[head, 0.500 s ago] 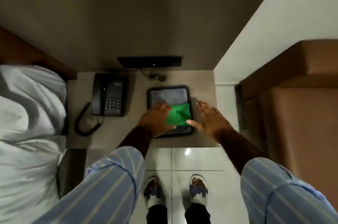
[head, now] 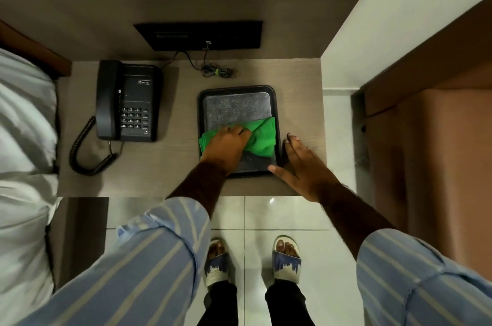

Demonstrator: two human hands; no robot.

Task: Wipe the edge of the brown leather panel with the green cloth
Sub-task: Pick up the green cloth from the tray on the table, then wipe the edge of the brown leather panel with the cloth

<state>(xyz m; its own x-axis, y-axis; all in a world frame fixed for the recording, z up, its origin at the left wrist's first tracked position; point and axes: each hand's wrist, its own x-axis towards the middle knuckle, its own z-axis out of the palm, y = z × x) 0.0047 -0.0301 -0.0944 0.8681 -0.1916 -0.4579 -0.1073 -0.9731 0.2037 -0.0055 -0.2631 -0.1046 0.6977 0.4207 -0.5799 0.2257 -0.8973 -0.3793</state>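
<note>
While pressing the green cloth [head: 262, 136] on the black tray [head: 278, 118] with the left hand [head: 229, 146], has slid it left since a moment ago, right hand [head: 303, 166] flat and empty on the bench [head: 175, 166], far from the brown leather panel [head: 431, 166] at right, edge not wiped yet.

Crumpled green cloth [head: 262, 136] on tray [head: 278, 123]

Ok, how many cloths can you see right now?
1. The green cloth lies in the black tray on the bedside table, pressed under the left hand. The right hand steadies the tray's edge. Another could be hidden beneath.
</note>
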